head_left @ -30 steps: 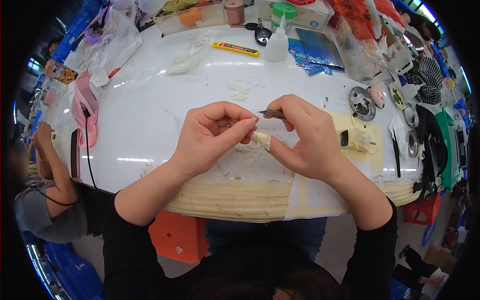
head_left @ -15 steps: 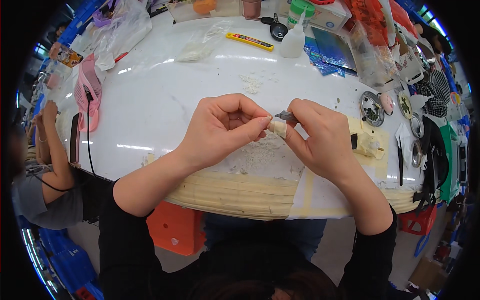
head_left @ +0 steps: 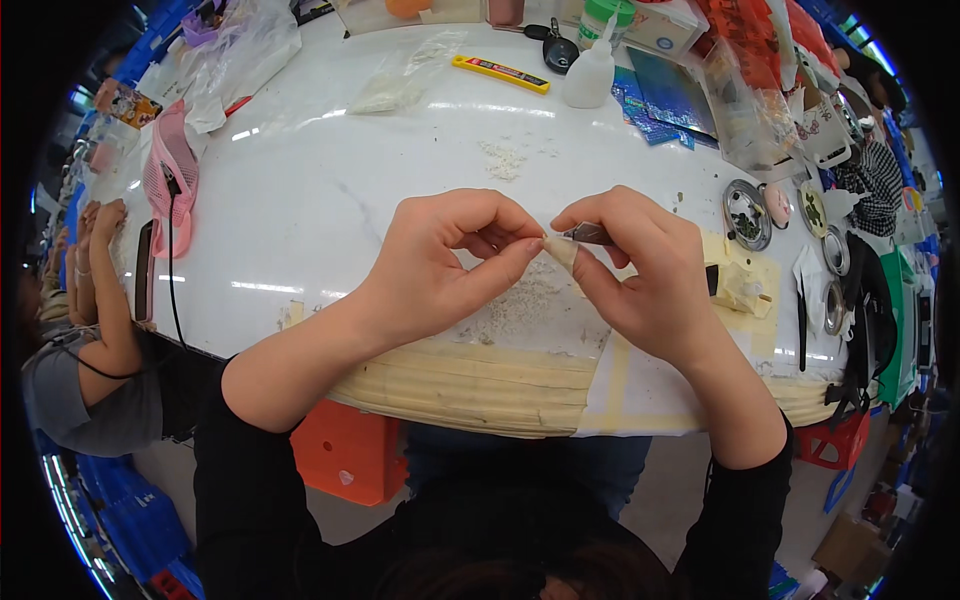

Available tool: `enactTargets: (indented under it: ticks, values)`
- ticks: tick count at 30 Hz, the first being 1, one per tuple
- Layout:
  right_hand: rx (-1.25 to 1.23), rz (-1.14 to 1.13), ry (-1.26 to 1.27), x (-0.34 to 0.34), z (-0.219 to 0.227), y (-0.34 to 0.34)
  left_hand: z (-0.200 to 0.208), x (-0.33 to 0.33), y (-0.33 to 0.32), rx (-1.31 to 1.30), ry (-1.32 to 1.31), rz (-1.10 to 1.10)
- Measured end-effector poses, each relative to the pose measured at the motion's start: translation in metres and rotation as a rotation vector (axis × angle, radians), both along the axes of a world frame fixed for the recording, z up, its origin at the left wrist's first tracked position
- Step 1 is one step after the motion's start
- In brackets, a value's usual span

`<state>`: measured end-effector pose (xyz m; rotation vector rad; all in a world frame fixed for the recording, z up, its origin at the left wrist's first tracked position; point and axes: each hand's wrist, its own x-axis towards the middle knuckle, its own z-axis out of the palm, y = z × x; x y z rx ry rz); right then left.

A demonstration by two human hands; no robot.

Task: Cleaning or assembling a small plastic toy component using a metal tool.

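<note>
Over the near middle of the white table, my left hand point(head_left: 450, 260) is closed, its thumb and index finger pinching something too small to make out. My right hand point(head_left: 645, 270) is curled round a grey craft knife point(head_left: 590, 234), its tip close to the left fingertips. Beige tape point(head_left: 562, 252) wraps the right thumb, which meets the left fingertips and partly hides the pinched piece. Pale shavings point(head_left: 520, 300) lie scattered on the table under both hands. A second small heap of white crumbs point(head_left: 503, 160) lies beyond them.
A yellow cutter point(head_left: 500, 74), a white squeeze bottle point(head_left: 590, 78) and car keys point(head_left: 558, 50) lie at the back. Round metal dishes point(head_left: 747, 215) and black tweezers point(head_left: 801, 310) are on the right. A pink mesh pouch point(head_left: 172, 185) and another person's arm point(head_left: 112, 290) are at left.
My right index finger has reached further left over the craft knife, covering more of it. The taped thumb has tilted toward the left fingertips. My left hand has barely moved.
</note>
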<state>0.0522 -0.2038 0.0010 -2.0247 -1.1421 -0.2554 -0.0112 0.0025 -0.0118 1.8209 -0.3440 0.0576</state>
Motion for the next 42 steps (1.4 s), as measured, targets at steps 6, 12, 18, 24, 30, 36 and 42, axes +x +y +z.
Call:
enactTargets:
  ticks: [6, 12, 18, 24, 30, 36, 42]
  values:
    - [0.019, 0.025, -0.037, 0.0, -0.006, 0.001, -0.003, -0.001, -0.002, -0.022, -0.045, 0.053]
    - [0.024, 0.015, -0.005, -0.001, -0.007, -0.001, -0.006, 0.0, -0.003, 0.062, -0.179, 0.104]
    - [0.016, 0.007, -0.059, -0.001, -0.01, -0.002, -0.007, 0.0, -0.006, 0.082, -0.173, 0.102]
    - [-0.027, 0.006, -0.052, -0.002, -0.008, -0.001, -0.007, -0.002, -0.002, 0.083, -0.18, 0.095]
    - [0.046, 0.022, 0.023, -0.005, -0.009, 0.0, -0.007, -0.001, -0.003, 0.02, -0.204, 0.088]
    - [0.043, 0.034, 0.049, -0.005, -0.007, 0.0, -0.005, -0.002, -0.005, 0.007, -0.219, 0.102]
    - [-0.022, -0.017, -0.062, -0.001, -0.007, 0.001, -0.002, -0.001, -0.004, 0.017, -0.224, 0.125]
